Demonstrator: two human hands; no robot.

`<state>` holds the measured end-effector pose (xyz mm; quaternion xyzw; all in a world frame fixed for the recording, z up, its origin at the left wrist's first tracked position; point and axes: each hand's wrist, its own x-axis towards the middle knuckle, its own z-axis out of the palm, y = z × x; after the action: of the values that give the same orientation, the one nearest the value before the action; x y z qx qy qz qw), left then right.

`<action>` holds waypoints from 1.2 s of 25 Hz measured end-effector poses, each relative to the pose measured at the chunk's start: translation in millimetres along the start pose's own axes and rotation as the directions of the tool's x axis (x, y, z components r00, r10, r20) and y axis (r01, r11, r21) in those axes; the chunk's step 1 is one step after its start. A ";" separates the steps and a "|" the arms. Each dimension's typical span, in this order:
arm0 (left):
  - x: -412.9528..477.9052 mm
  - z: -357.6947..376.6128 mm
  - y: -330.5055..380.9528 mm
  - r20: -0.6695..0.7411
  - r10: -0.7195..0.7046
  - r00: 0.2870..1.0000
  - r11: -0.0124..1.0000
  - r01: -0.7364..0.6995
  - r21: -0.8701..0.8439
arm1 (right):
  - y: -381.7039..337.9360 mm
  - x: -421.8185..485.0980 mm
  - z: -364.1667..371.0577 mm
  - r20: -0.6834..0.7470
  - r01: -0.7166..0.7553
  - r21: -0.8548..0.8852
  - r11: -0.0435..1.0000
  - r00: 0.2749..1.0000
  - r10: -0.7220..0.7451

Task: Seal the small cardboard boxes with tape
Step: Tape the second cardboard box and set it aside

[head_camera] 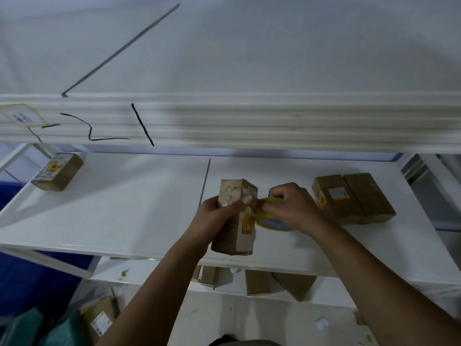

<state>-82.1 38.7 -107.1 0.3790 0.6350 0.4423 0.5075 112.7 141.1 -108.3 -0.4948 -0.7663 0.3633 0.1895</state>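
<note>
The box (245,236) stands on end near the desk (124,208) edge, with the left hand (215,217) curled round its 9 o'clock side. At 3 o'clock the right hand (293,206) pinches the tape (274,225). The box looks light and stiff (thin card may dent), so grip its flat sides. Spare boxes (335,196) lie at 2 o'clock.

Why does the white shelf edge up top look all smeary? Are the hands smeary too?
Head view: the upper shelf edge is streaked sideways, like motion blur; the left hand, the box it holds and the right hand gripping the tape roll look only slightly soft; the light is dim and even, no glare.
</note>
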 end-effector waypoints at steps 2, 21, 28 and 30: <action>1.1 2.6 -4.7 -0.153 0.096 0.984 0.995 -0.090 0.044 | -2.4 -4.1 -7.4 0.061 0.039 0.063 0.997 0.997 -0.043; 7.1 -19.0 -31.2 0.014 -0.176 0.984 0.914 0.169 -0.368 | -15.1 -2.4 -5.8 0.014 0.011 0.145 0.989 1.000 -0.014; 5.1 -13.4 -11.9 -0.009 -0.010 1.000 0.998 0.009 -0.062 | -14.8 -13.5 1.3 0.160 0.019 0.180 0.984 0.986 -0.048; 7.1 -19.8 -10.8 -0.137 -0.009 0.991 0.992 -0.009 -0.128 | -12.0 -16.1 -10.6 0.232 0.057 0.349 0.935 0.962 -0.145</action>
<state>-103.3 38.3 -117.6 0.3143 0.6388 0.5071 0.4859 119.1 127.6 -91.2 -0.3637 -0.7348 0.5398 0.1904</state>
